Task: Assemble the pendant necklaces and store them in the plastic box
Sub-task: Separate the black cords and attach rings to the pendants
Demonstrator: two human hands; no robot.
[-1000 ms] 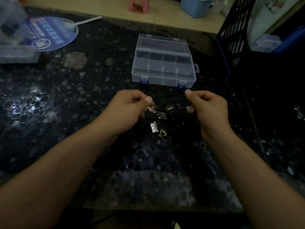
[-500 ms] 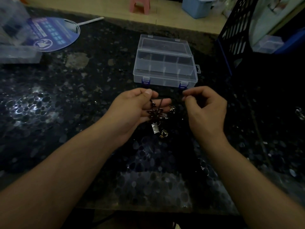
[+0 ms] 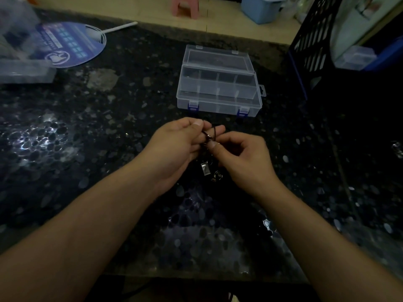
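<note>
My left hand (image 3: 181, 142) pinches a thin black necklace cord (image 3: 209, 134) between thumb and fingers, just in front of the clear plastic box (image 3: 218, 105). My right hand (image 3: 242, 155) meets it from the right and pinches the cord's small metal clasp end. Below the hands, a silver rectangular pendant (image 3: 205, 169) and a gold ring-shaped pendant (image 3: 217, 176) lie on the dark speckled table (image 3: 109, 149). The box stands open, its lid tilted back, with divided compartments; I cannot tell what is inside.
A blue round hand fan (image 3: 69, 43) and a clear plastic container (image 3: 24, 70) lie at the far left. A black lattice crate (image 3: 314, 40) stands at the right, with another clear box (image 3: 353, 57) behind it. A pink stool (image 3: 185, 5) sits on the floor beyond.
My hands were apart with the cord stretched between them; they have come together. My right hand moved left to the left hand's fingertips, which now hold the cord gathered up.
</note>
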